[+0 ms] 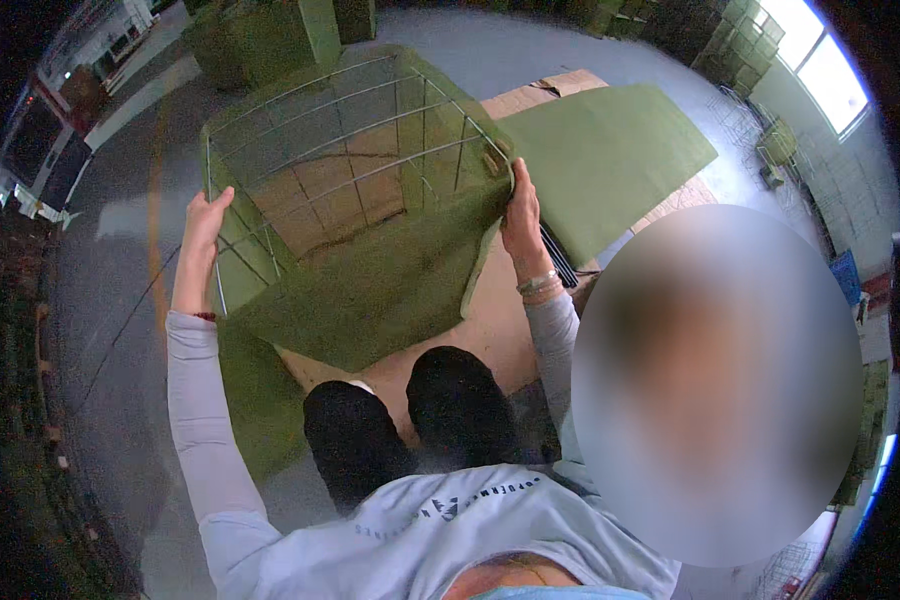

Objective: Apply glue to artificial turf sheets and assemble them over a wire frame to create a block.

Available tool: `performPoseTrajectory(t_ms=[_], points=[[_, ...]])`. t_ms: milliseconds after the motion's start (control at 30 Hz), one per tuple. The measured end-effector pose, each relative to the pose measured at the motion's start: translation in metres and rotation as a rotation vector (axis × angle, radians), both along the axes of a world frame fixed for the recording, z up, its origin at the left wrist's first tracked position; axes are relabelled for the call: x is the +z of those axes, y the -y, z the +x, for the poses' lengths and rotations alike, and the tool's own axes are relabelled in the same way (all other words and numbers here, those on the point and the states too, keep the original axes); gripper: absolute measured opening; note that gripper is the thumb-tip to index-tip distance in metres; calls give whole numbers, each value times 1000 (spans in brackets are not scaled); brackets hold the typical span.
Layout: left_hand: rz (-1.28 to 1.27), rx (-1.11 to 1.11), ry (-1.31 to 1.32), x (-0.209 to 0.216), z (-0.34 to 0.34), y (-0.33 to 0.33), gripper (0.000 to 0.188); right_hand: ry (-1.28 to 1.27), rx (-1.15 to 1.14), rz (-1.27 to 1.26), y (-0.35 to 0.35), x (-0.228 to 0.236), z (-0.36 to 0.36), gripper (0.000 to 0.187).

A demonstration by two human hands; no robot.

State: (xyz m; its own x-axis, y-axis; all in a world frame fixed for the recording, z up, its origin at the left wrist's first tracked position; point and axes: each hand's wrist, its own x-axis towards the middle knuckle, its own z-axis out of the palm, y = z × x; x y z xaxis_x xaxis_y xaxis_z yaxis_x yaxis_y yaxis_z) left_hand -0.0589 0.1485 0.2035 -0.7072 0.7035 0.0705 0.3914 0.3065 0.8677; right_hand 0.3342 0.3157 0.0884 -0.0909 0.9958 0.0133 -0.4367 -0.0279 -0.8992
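Shirt [400, 535]; both grips [204, 222] [521, 218] on frame [358, 182] edges, floor [120, 270] leftward.

Long yellow floor line [155, 190] seen left of left hand [206, 222]; bright paned window [832, 85] set far ahead-right of right hand [521, 222].

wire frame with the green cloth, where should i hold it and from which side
Probably by its two side edges, coming from the left and right at once. The left hand and right hand are at those sides of the wire frame. Its straight side wires look firmer than the green cloth, which sags along the near side.
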Motion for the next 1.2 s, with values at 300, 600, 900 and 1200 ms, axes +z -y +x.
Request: performPoseTrajectory(t_ms=[300, 600, 900, 1200], points=[[197, -90, 103, 7, -16, -6, 35, -67, 84, 131, 19, 37, -10, 47], [25, 80, 20, -46, -66, 5, 36, 64, 34, 254, 42, 16, -18, 44], [744, -111, 284, 20, 14, 89, 13, 203, -287, 367, 97, 55, 38, 25], [525, -735, 715, 44, 213, 110, 37, 45, 195, 457, 207, 123, -10, 24]])
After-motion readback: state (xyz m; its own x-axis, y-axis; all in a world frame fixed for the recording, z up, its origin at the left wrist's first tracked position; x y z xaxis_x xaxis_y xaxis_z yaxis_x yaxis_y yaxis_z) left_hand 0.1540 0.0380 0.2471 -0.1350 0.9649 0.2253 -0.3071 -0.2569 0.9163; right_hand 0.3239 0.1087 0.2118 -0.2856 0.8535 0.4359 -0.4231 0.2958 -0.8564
